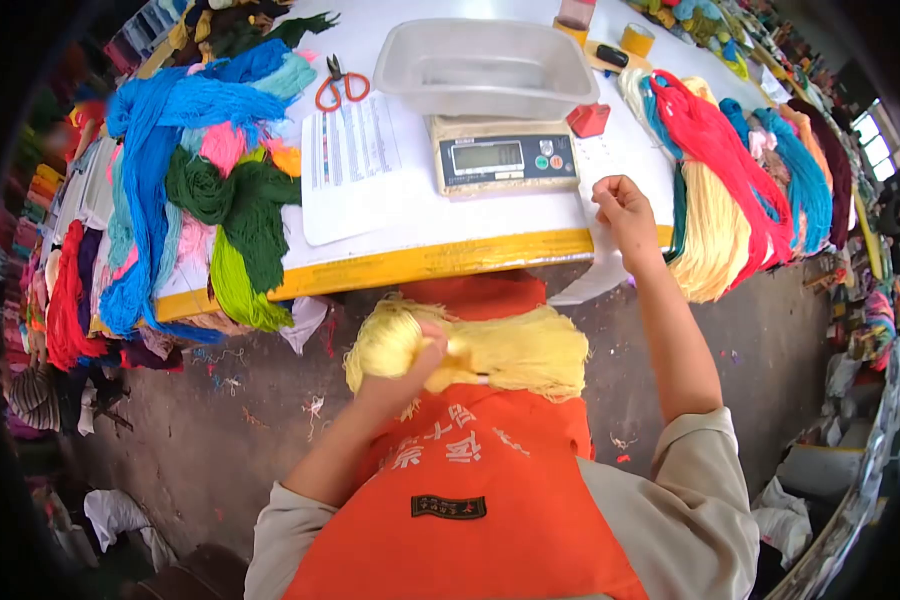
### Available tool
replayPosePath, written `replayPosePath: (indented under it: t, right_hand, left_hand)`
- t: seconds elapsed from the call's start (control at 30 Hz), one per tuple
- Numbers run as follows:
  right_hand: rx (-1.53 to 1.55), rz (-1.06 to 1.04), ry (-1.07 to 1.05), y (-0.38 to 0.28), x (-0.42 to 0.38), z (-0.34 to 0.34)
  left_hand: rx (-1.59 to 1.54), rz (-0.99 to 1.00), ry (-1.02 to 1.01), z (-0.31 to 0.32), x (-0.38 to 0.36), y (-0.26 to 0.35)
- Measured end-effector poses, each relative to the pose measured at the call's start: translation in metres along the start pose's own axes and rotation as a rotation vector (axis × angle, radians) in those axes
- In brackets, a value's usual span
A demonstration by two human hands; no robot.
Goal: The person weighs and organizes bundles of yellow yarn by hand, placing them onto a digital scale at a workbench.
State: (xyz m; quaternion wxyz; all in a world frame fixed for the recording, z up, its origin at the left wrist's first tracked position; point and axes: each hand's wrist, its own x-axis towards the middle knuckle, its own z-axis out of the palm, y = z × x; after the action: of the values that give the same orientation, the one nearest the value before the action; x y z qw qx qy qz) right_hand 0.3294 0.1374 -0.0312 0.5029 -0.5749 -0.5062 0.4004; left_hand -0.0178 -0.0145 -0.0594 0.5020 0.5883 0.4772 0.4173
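Note:
A pale yellow skein of yarn (pixel 535 350) lies across my lap on the orange apron (pixel 450 450). My left hand (pixel 425 345) is closed around its left part, where a thick bundle bulges over the fingers; some of the fingers are blurred. Above the table's front edge, my right hand (pixel 625 212) is raised with its fingers curled into a pinch. Whatever it may hold is too small to see. Just below that hand a white paper strip (pixel 602 272) hangs over the edge. Nearest to it on the tabletop is a digital scale (pixel 505 160) bearing a clear plastic bin (pixel 490 95).
Blue, green and pink yarn skeins (pixel 220 110) drape over the table's left side. Red, cream and teal skeins (pixel 715 150) hang at the right. Red-handled scissors (pixel 342 90), a printed sheet (pixel 350 185) and a small red object (pixel 588 120) lie near the scale.

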Motion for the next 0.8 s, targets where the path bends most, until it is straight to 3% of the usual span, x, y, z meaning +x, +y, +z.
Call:
replayPosePath:
  t: [0.03,0.17,0.3,0.53,0.6,0.8]
  right_hand:
    - [-0.057,-0.007,0.018,0.005,0.015,-0.006]
    - [-0.155,-0.074,0.121,0.013,0.069,-0.017]
    - [-0.258,-0.115,0.166,0.012,0.119,-0.022]
    - [-0.42,-0.137,0.139,0.01,0.161,-0.02]
    - [-0.297,0.041,0.115,-0.009,0.16,-0.018]
    - [-0.35,0.137,0.002,-0.022,0.182,-0.027]
  left_hand:
    - [0.024,0.039,-0.019,0.005,-0.002,-0.008]
    - [0.051,-0.133,-0.172,0.012,-0.015,-0.058]
    - [0.251,0.118,-0.085,0.025,-0.019,-0.086]
    - [0.173,0.073,-0.116,0.021,-0.005,-0.089]
    - [0.176,0.06,-0.131,0.021,-0.003,-0.092]
    - [0.169,0.041,-0.163,0.02,0.001,-0.087]
